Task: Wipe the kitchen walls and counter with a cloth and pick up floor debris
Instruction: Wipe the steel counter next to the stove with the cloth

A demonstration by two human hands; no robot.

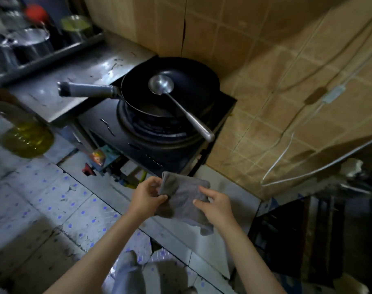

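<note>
Item: grey, soft, folded cleaning cloth (184, 199), held in the air in front of the black gas stove (157, 132), over the pale floor tiles (53, 209). Left hand (145, 197): grip closed on the cloth's left edge, thumb and curled fingers pinching the folded corner. Right hand (216, 205): on the cloth's right side, thumb pressed on the upper face, forefinger stretched across it, the remaining fingers hidden beneath; the cloth's loose lower corner hangs below this hand. On the stove: black round wok (170, 90) with a grey handle pointing left, holding a long steel ladle (176, 100), bowl inside, handle lying over the front rim. Left of the stove: scuffed steel worktop (79, 81); further left, a clear bottle of yellow oil (21, 132). Behind and right of the stove: tan tiled walls (265, 102), with a white cable (287, 145) hanging on the right one.
</note>
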